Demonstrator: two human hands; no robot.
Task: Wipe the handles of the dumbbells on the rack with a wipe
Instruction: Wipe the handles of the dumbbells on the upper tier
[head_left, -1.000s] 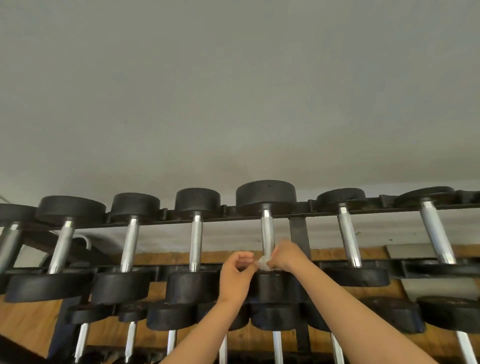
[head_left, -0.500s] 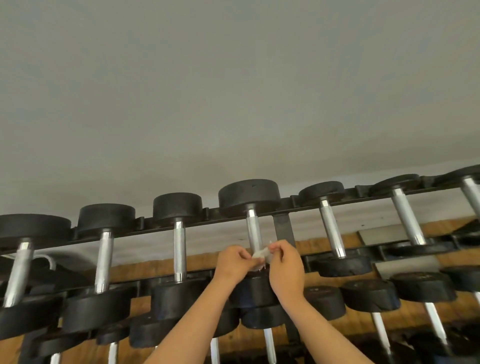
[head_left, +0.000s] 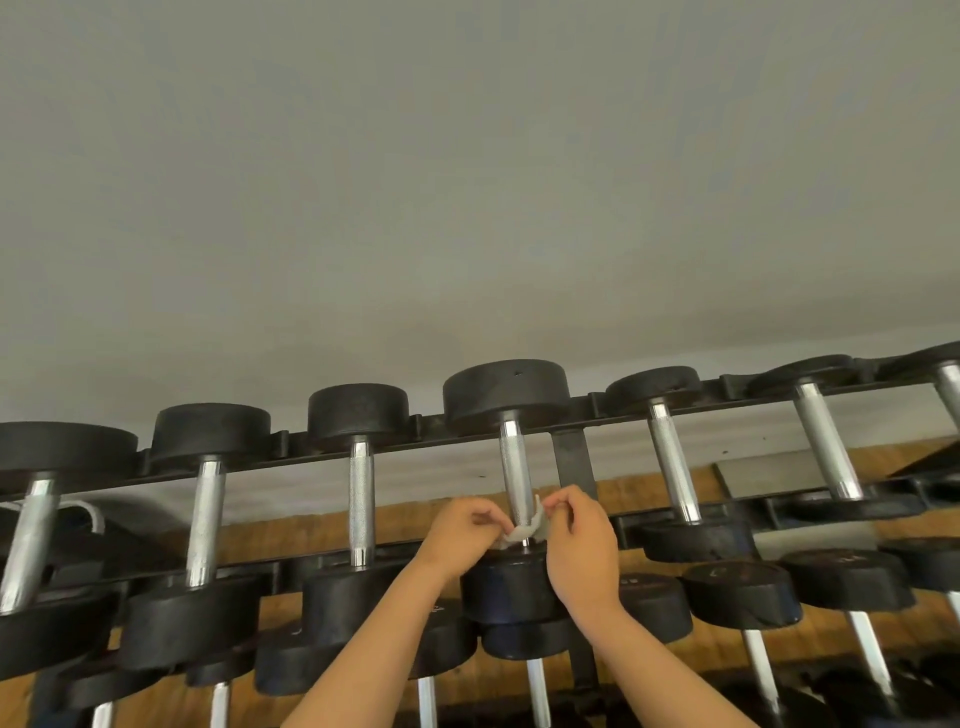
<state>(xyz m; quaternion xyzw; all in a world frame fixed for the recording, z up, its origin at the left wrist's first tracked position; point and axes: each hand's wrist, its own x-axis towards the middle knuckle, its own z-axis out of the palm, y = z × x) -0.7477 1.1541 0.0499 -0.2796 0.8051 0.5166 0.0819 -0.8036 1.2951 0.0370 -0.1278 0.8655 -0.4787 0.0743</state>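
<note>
A white wipe (head_left: 525, 529) loops around the bottom of a chrome dumbbell handle (head_left: 514, 467) on the top tier of the black rack (head_left: 571, 457). My left hand (head_left: 462, 535) pinches the wipe's left end. My right hand (head_left: 579, 545) pinches its right end. Both hands sit just above the dumbbell's lower black head (head_left: 511, 587). Its upper head (head_left: 506, 389) rests on the rack's back rail.
Several more dumbbells with chrome handles line the top tier on both sides, the nearest at left (head_left: 359, 504) and at right (head_left: 672, 462). A lower tier of dumbbells (head_left: 737, 597) sits below. A grey wall (head_left: 467, 182) rises behind the rack.
The view has shifted, so the rack sits higher and more tilted. My hands have spread slightly apart, stretching the wipe around the base of the handle.
</note>
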